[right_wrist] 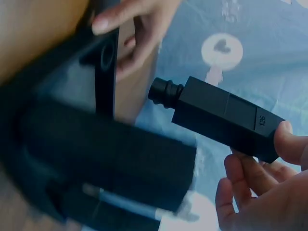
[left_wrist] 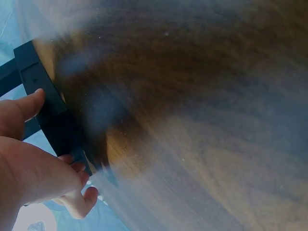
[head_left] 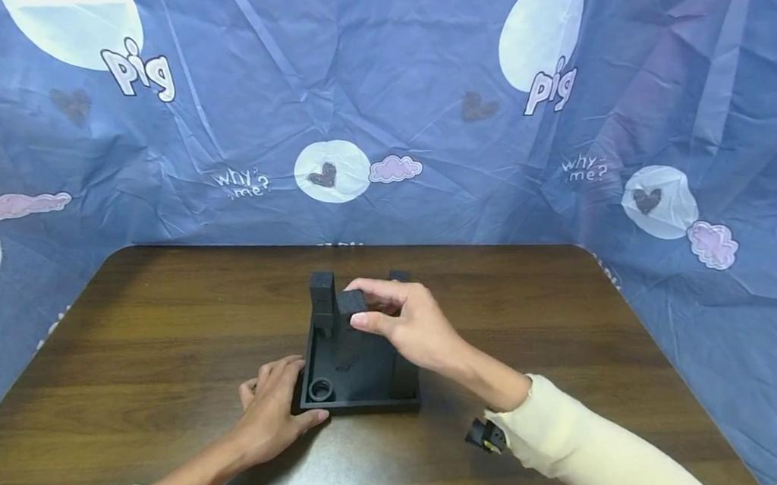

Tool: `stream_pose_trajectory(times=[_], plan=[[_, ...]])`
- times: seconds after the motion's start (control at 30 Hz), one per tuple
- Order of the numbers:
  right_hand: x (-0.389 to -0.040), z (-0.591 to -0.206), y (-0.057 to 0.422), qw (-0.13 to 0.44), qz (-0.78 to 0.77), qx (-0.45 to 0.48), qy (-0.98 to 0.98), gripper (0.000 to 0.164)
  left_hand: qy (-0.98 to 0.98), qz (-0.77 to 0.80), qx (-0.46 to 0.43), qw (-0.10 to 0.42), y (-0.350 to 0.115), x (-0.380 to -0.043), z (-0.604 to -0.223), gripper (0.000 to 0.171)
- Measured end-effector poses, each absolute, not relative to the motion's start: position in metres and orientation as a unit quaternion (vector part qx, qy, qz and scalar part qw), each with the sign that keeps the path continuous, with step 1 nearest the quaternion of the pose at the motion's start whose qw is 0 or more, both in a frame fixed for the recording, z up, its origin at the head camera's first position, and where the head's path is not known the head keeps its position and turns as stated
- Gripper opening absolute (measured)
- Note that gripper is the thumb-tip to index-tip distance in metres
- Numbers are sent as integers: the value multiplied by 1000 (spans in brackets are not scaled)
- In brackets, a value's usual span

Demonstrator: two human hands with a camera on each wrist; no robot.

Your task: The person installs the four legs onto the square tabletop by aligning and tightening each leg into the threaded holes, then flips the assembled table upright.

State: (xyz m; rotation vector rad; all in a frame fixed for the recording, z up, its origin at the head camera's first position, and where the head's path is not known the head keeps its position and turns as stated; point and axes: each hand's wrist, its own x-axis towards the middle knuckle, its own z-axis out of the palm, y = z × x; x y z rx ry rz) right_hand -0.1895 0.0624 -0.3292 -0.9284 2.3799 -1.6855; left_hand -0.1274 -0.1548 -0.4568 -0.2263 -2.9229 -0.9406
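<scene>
My right hand pinches the outer end of a black square leg between thumb and fingers, over a black square base with a raised rim. The leg's ribbed round peg points away from the hand in the right wrist view, apart from the base. At the base's near left corner is a round socket. My left hand grips that same corner, thumb along the front wall and fingers on the left side. Other black legs stand at the base's corners, including the back left leg; my right hand partly hides the far right one.
The base lies on a brown wood-grain table. A blue printed cloth hangs behind and beside the table. A small black camera sits at my right sleeve's cuff.
</scene>
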Motion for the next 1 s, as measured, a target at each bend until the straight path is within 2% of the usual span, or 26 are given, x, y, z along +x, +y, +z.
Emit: stream_pose_trajectory(times=[0.3, 0.53, 0.87, 1.0], plan=[[-173, -347, 29, 72, -502, -264, 820, 31, -947, -313, -72, 15, -157, -126, -458, 75], [-172, -356, 16, 85, -474, -251, 840, 31, -945, -316, -80, 23, -158, -127, -458, 74], [-172, -368, 11, 72, -435, -262, 859, 25, -944, -320, -79, 8, -158, -128, -456, 75], [-169, -370, 10, 37, -401, -269, 875, 25, -943, -322, -79, 10, -159, -127, -457, 76]])
